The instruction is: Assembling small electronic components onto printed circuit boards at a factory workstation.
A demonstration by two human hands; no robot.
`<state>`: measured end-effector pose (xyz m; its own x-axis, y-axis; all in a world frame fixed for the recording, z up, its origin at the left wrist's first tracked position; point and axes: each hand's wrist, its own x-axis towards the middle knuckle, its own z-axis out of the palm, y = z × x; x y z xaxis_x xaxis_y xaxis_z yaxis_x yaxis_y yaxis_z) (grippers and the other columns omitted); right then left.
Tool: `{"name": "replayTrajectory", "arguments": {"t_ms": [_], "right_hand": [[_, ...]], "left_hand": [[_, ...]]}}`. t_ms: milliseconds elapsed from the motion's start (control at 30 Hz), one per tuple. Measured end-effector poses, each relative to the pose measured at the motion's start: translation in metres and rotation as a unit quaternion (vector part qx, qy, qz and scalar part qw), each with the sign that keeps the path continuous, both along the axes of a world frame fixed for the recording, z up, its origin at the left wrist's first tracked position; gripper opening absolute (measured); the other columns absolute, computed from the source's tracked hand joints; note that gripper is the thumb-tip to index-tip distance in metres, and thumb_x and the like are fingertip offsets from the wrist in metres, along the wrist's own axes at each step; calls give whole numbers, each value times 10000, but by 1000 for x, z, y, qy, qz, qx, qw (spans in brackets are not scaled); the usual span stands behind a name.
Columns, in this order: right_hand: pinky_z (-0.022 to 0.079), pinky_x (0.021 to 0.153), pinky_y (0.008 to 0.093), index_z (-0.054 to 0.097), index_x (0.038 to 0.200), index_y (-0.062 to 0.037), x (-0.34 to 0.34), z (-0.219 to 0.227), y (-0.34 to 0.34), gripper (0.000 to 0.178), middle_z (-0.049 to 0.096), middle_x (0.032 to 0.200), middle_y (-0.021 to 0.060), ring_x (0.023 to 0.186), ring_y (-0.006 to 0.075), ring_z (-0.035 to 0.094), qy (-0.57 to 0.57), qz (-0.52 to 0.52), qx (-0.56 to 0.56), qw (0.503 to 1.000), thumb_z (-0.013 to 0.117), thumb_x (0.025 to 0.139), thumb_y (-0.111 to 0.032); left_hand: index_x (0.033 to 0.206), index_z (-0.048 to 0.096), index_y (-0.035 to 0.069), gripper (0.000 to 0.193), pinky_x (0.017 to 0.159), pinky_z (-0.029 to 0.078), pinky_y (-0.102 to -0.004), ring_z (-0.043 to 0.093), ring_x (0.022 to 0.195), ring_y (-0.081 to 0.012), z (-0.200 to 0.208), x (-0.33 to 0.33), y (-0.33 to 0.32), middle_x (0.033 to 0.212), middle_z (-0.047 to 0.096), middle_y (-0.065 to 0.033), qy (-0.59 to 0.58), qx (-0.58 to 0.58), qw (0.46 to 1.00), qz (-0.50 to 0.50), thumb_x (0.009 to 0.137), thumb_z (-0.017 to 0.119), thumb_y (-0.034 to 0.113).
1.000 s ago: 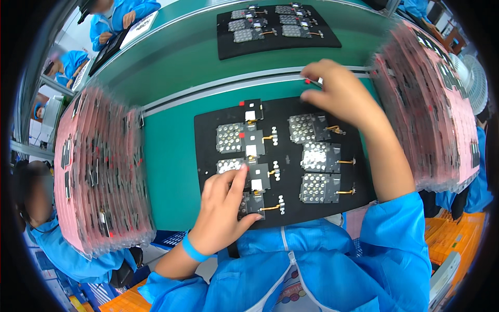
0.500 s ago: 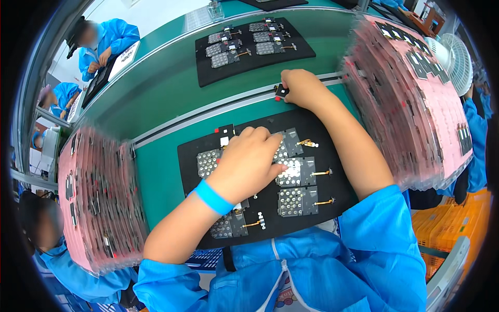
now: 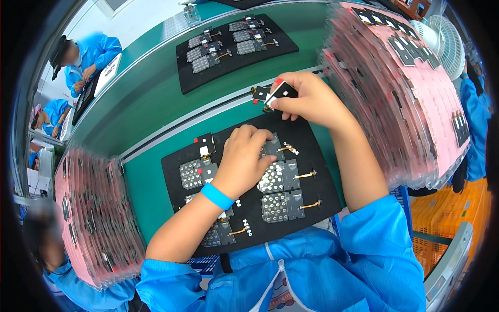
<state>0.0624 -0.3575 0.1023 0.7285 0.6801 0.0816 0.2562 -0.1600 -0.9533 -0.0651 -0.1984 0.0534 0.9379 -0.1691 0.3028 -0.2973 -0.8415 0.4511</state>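
My right hand [image 3: 313,101] pinches a small flat black display module [image 3: 286,92] with a red tab and a white square, tilted above the far edge of the black mat [image 3: 318,156]. A second black module [image 3: 261,93] lies just beyond it by the metal rail. My left hand [image 3: 241,158], with a blue wristband, lies over the mat, fingers bent and thumb apart. Its fingertips touch the upper keypad circuit board [image 3: 271,148] and partly hide it. Near its thumb lies another keypad board [image 3: 278,177]; a lower board [image 3: 283,206] has an orange flex cable. A black module [image 3: 206,144] sits at the upper-left board.
Stacks of pink trays in clear plastic stand at the left [image 3: 101,218] and right [image 3: 384,99]. Past the rail, another black mat [image 3: 234,54] carries several boards. A white fan [image 3: 447,47] and orange crates [image 3: 452,223] are at right. Co-workers in blue sit at left.
My right hand has lifted a module away from the rail and now holds it tilted, leaving another behind. My left hand stays on the boards. The whole view has shifted slightly.
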Motion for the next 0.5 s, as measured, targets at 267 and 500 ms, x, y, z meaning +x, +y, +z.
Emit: {"name": "replayTrajectory", "arguments": {"t_ms": [267,500], "right_hand": [[449,596,290,654,809,7,-17,-13,-10,142,621,695,91,614,165,568,-145,51,-76,985,698,688,-54],[453,604,313,654,793,11,-16,-25,-2,160,604,725,112,673,234,582,-193,64,-103,974,717,668,-64]], "left_hand": [[1042,602,-5,371,815,478,-391,600,902,-331,3,4,6,899,625,-150,12,-33,999,-6,728,754,120],[994,617,-2,327,788,470,-407,591,891,-341,3,4,8,908,635,-155,10,-39,999,-8,730,752,136]]}}
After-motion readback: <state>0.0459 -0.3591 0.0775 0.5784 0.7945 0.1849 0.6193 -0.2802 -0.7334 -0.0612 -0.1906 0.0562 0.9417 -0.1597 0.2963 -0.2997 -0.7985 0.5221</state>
